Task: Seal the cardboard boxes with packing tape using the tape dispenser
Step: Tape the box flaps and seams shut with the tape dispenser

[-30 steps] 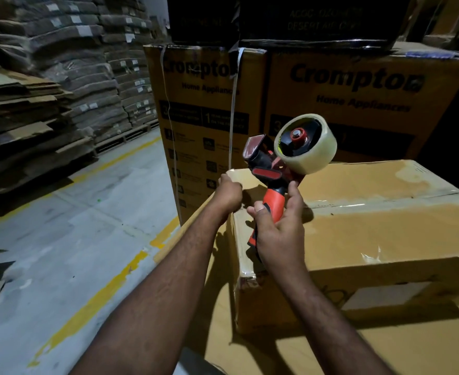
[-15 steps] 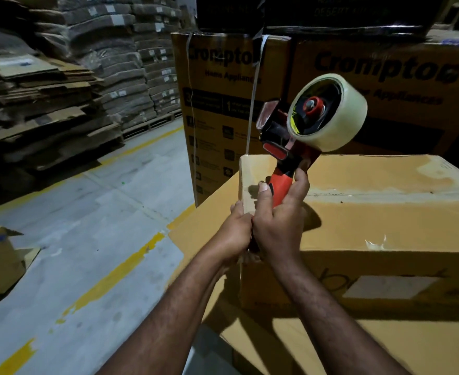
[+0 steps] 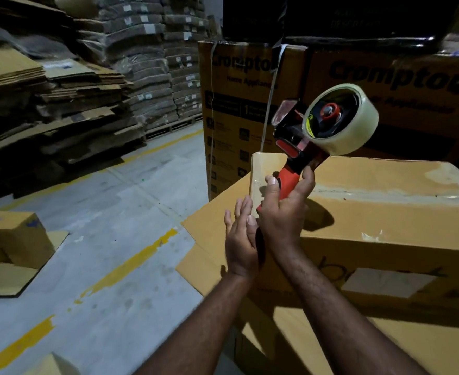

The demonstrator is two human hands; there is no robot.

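Note:
My right hand [image 3: 282, 215] grips the red handle of a tape dispenser [image 3: 301, 147], raised above the left end of a brown cardboard box [image 3: 385, 212]. A roll of clear tape [image 3: 342, 120] sits on the dispenser, its head pointing up and left. A strip of tape runs along the box's top seam. My left hand [image 3: 240, 239] is held flat with straight fingers by the box's left end face, just left of my right hand; I cannot tell if it touches the cardboard.
The box rests on larger flat cardboard [image 3: 212, 228]. Behind stand tall printed Crompton cartons [image 3: 239, 109] with a strap. Stacks of flattened cardboard [image 3: 60, 104] line the left. A small box [image 3: 14, 236] sits on the concrete floor with yellow lines [image 3: 131, 266].
My left hand has slid down from the box's top left corner along its end face and opened flat. The dispenser has risen higher in my right hand.

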